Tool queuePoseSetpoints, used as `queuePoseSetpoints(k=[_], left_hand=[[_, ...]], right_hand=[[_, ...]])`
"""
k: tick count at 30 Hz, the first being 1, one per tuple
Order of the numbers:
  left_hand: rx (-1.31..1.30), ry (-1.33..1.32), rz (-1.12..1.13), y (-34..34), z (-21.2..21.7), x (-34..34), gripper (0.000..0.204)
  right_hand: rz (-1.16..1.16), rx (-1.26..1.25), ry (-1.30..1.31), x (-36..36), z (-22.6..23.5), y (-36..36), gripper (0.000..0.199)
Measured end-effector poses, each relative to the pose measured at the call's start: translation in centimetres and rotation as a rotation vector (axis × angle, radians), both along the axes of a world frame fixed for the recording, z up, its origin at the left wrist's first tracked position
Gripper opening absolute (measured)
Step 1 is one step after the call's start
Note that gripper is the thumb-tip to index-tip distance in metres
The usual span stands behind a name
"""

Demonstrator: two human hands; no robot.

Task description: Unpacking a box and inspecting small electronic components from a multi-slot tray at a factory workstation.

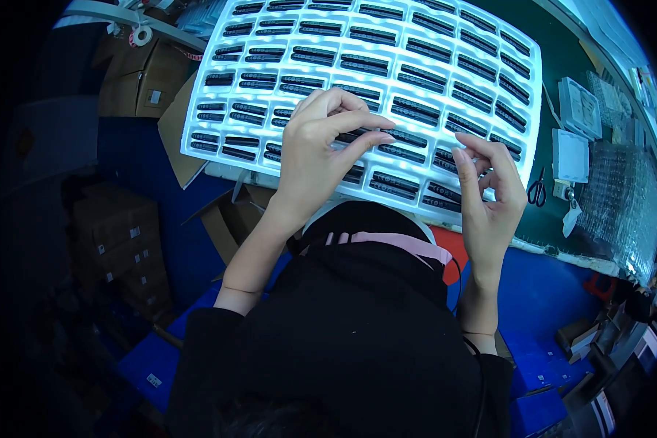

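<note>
1. So on my feed, the white tray point(285, 169) is the big landmark, with a pair of black sticks point(393, 184) in nearly every compartment I can make out.
2. Their long axes run side to side, roughly parallel to the tray's near edge, ends toward its left and right sides. Can't tell which end is the front.
3. Left hand point(323, 131) is over the tray's near half, fingers curled, thumb and forefinger tips close together beside one pair. Can't tell if a stick's pinched in there.
4. Right hand point(489, 179) is at the tray's near right part, half curled, thumb and forefinger slightly apart. Can't tell if it's gripping anything either.
5. Scissors point(537, 191) lie just right of the tray, bubble wrap point(612, 208) further right.
</note>
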State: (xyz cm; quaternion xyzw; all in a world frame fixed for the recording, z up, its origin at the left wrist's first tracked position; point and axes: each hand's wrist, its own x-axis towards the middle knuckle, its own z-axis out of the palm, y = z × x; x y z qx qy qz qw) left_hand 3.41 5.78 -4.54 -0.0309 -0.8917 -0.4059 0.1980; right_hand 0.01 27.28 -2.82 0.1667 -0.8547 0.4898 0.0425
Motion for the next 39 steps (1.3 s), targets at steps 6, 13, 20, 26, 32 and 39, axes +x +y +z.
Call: queuePoseSetpoints(k=[6, 13, 20, 26, 32, 39], left_hand=[[-0.004, -0.097, 0.006, 0.2, 0.0, -0.1, 0.020], [0.062, -0.091, -0.057, 0.0, -0.2, -0.1, 0.018], [-0.011, -0.132, -0.135, -0.2, -0.1, 0.3, 0.014], [-0.007, -0.135, -0.143, -0.3, 0.2, 0.5, 0.013], [0.019, -0.168, -0.160, -0.3, 0.4, 0.3, 0.012], [0.007, -0.103, -0.160, -0.4, 0.1, 0.6, 0.015]], right_hand=[[0.081, 0.061, -0.013, 1.0, -0.2, 0.2, 0.012], [0.096, 0.131, 0.147, 1.9, -1.0, -0.8, 0.012], [0.069, 0.156, 0.133, 2.5, -0.7, -1.2, 0.019], [0.106, 0.045, -0.045, 2.7, -0.3, -1.3, 0.018], [0.055, 0.037, -0.021, 2.5, -0.9, -1.3, 0.019], [0.088, 0.064, 0.076, 1.4, -1.1, -1.7, 0.013]])
